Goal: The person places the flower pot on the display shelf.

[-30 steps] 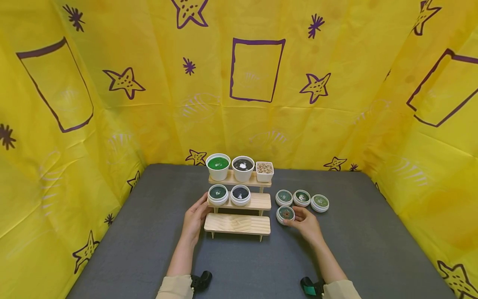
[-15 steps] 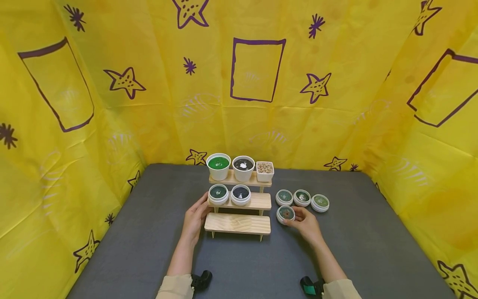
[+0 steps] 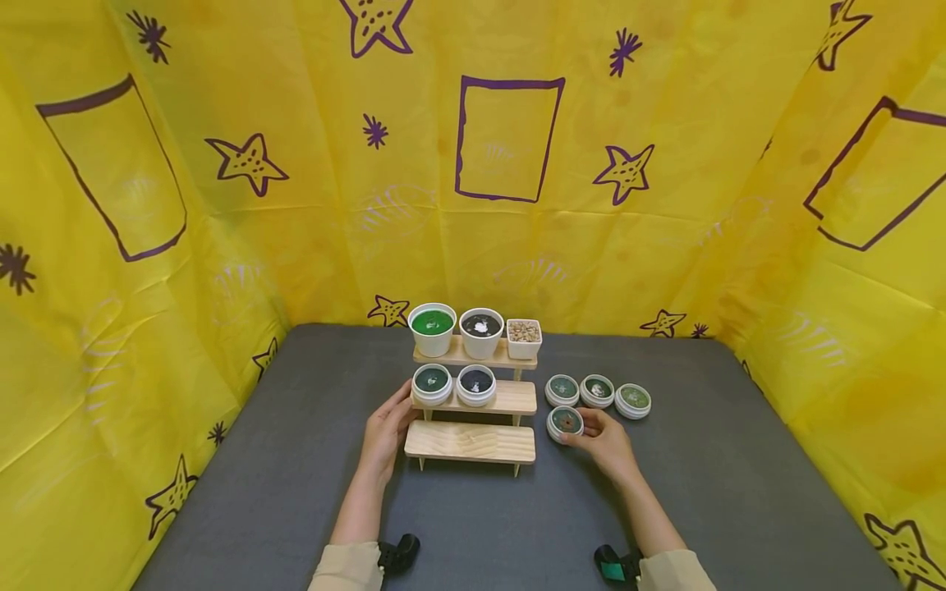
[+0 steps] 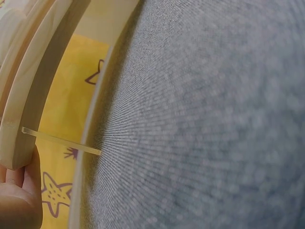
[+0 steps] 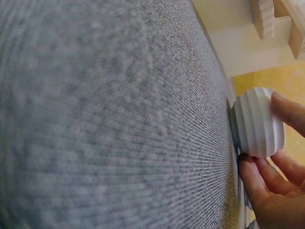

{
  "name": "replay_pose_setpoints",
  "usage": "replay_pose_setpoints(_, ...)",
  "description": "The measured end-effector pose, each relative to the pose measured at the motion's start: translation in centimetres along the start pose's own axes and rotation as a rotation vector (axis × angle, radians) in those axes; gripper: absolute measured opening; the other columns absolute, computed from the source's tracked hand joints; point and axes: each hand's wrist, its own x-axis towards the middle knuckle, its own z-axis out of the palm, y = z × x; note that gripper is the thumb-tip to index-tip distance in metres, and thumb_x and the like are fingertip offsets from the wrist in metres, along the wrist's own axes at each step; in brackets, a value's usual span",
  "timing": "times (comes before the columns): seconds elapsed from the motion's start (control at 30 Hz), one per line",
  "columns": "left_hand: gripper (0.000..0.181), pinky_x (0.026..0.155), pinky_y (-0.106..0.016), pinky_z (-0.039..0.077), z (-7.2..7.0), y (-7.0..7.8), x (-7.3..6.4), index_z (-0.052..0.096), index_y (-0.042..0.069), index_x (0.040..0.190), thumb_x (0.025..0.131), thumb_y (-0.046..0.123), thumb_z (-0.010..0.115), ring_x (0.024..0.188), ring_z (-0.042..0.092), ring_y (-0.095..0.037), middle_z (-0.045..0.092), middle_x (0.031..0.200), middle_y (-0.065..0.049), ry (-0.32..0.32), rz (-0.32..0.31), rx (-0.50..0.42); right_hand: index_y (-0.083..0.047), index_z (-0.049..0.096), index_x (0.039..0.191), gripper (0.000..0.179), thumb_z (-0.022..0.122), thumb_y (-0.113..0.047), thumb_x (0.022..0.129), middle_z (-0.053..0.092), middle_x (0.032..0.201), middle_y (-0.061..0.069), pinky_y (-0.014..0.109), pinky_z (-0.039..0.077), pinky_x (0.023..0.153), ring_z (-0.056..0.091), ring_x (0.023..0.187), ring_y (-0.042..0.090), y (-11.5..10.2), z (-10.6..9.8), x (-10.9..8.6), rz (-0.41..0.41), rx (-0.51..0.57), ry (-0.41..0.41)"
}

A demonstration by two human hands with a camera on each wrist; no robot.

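Note:
In the head view a three-tier wooden stand [image 3: 470,443] stands mid-table, two small white ribbed pots with dark fillings, green [image 3: 432,384] and blackish [image 3: 476,386], on its middle tier. My left hand [image 3: 386,431] grips the left end of that tier; in the left wrist view its fingers [image 4: 29,183] meet the wood's end, part of the hand being cut off. Right of the stand, my right hand [image 3: 608,443] holds another small ribbed pot [image 3: 565,423], its filling dark green with a brownish mark. The right wrist view has this pot [image 5: 257,123] between thumb and fingers, upright, apparently on the table.
On the top tier stand two larger white cups, one with bright green [image 3: 432,328] and one with blackish filling [image 3: 481,335], and a square cup [image 3: 524,338] of tan bits. Three more small pots [image 3: 596,392] sit behind the right hand. Yellow cloth [image 3: 473,263] encloses the grey table [image 3: 473,525].

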Motion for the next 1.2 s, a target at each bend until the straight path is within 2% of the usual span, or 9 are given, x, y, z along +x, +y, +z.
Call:
replay_pose_setpoints(0.17, 0.047, 0.092, -0.013, 0.048, 0.0, 0.1, 0.0, 0.047, 0.007, 0.146, 0.101, 0.018, 0.053, 0.1, 0.066, 0.006, 0.05, 0.148, -0.009, -0.006, 0.002, -0.007, 0.0, 0.062, 0.125, 0.059, 0.086, -0.017, 0.074, 0.068, 0.12, 0.022, 0.014, 0.049, 0.074, 0.068, 0.106, 0.029, 0.0, 0.0, 0.0, 0.004, -0.003, 0.0)
replay_pose_setpoints(0.47, 0.047, 0.091, -0.012, 0.048, 0.0, 0.0, 0.0, 0.047, 0.007, 0.146, 0.101, 0.019, 0.054, 0.099, 0.066, 0.006, 0.056, 0.143, -0.001, 0.0, -0.007, -0.009, -0.001, 0.062, 0.126, 0.059, 0.086, -0.019, 0.075, 0.068, 0.121, 0.022, 0.014, 0.049, 0.074, 0.068, 0.107, 0.029, 0.0, -0.1, -0.1, 0.008, -0.012, 0.003)
replay_pose_setpoints(0.77, 0.047, 0.09, -0.012, 0.048, 0.0, 0.0, -0.1, 0.047, 0.009, 0.146, 0.101, 0.02, 0.054, 0.099, 0.066, 0.006, 0.055, 0.144, -0.003, 0.002, -0.014, -0.002, -0.004, 0.063, 0.126, 0.059, 0.086, -0.021, 0.075, 0.068, 0.122, 0.02, 0.014, 0.049, 0.075, 0.068, 0.105, 0.025, -0.2, -0.2, -0.2, 0.012, -0.007, 0.021)
replay_pose_setpoints(0.97, 0.048, 0.091, -0.013, 0.048, 0.0, 0.1, -0.1, 0.047, 0.009, 0.147, 0.101, 0.021, 0.055, 0.1, 0.066, 0.006, 0.059, 0.139, 0.004, 0.0, -0.017, -0.007, -0.003, 0.062, 0.128, 0.06, 0.085, -0.021, 0.076, 0.067, 0.124, 0.022, 0.014, 0.05, 0.075, 0.068, 0.109, 0.03, -0.8, -0.4, -0.2, 0.007, 0.006, 0.023)
replay_pose_setpoints(1.2, 0.047, 0.092, -0.014, 0.048, 0.0, 0.1, -0.1, 0.047, 0.009, 0.147, 0.101, 0.021, 0.054, 0.1, 0.066, 0.005, 0.058, 0.14, 0.002, -0.002, -0.016, -0.005, 0.0, 0.061, 0.128, 0.058, 0.084, -0.017, 0.077, 0.067, 0.124, 0.025, 0.012, 0.05, 0.074, 0.069, 0.106, 0.028, -1.8, -0.6, -0.5, 0.006, 0.054, 0.029)
